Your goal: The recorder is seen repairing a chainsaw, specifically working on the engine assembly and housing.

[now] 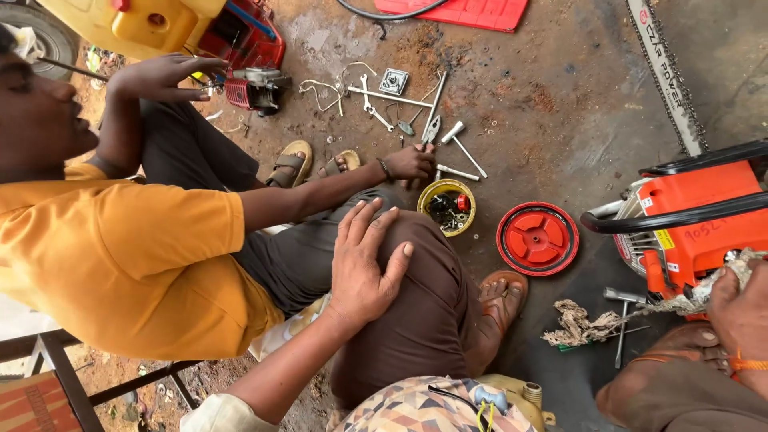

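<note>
Resting flat and spread on the near knee (416,304), the left hand (364,268) holds nothing. At the near right, the right hand (740,308) is closed around a wad of frayed rag (696,302) pressed to the orange chainsaw body (696,228); more rag (580,324) trails on the floor beside a socket wrench (622,320). A loose strand could snag on the saw's parts or drag small tools about, I judge. Farther out lies a red round cover (538,238), and left of it a yellow bowl (448,206) holding dark small parts and a red piece. A co-worker's hand (410,162) reaches just beyond the bowl, near pliers (432,128) and scattered wrenches; a knock there could spill the bowl.
</note>
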